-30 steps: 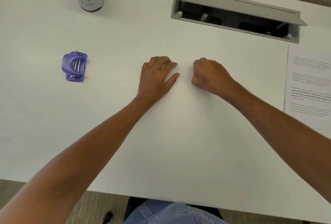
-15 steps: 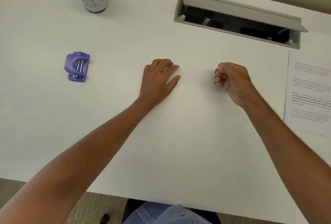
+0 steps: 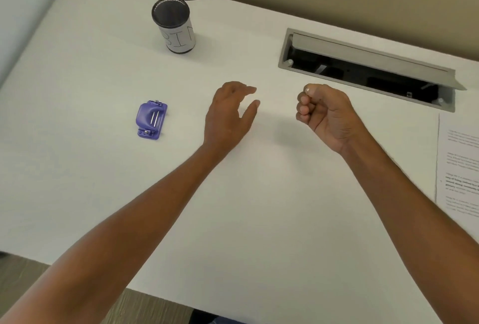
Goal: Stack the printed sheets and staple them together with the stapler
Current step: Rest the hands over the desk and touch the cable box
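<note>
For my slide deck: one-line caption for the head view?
Both bare hands, left and right, hover between purple stapler and printed sheets.

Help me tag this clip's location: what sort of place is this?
Probably an office desk: a white table with a built-in cable hatch, a mesh cup, a purple stapler and printed sheets.

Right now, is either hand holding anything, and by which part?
Left hand open, empty. Right hand is a closed fist; nothing visible inside, cannot tell.
</note>
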The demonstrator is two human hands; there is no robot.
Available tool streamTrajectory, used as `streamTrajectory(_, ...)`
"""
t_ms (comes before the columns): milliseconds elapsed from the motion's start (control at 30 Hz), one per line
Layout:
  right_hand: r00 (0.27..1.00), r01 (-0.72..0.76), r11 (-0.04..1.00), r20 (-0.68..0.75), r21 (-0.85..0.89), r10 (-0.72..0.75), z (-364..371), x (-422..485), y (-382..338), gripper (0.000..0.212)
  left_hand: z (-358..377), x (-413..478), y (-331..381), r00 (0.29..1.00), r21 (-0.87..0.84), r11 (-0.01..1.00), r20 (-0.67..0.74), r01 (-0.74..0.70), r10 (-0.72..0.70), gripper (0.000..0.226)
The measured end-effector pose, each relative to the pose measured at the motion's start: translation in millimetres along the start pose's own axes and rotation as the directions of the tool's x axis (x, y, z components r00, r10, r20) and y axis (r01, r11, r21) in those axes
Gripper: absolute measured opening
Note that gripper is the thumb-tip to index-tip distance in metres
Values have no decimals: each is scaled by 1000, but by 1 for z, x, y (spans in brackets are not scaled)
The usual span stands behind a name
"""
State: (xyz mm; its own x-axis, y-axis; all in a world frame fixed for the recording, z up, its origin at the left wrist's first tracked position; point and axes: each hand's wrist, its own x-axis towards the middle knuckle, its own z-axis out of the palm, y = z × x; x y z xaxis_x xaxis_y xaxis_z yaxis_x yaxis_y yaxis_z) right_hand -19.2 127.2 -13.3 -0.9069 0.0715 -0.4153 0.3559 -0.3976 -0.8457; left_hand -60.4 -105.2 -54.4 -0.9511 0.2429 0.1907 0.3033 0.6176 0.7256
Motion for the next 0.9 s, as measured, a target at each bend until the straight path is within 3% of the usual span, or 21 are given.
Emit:
streamTrajectory(200,991,72,982,120,-173,-52,92,63,-33,13,-80,56,-17,975,11,999,-221,39,-36,29)
streamTrajectory(333,979,151,938,178,-312,-99,158,108,-52,11,-124,88,-41,955,51,994,-286,99,-80,33)
streamTrajectory(667,963,254,666,247,-701,-107,245,203,-65,23,-154,140,-88,956,55,984,-249,172,-153,32)
streamTrajectory(800,957,273,577,278,-770,-83,250,230,-57,12,-158,150,-104,952,60,972,-222,228,-209,36)
streamTrajectory(900,956,281,550,282,-786,-84,248,244,-52,20,-159,151,-113,956,61,971,-201,232,-216,36)
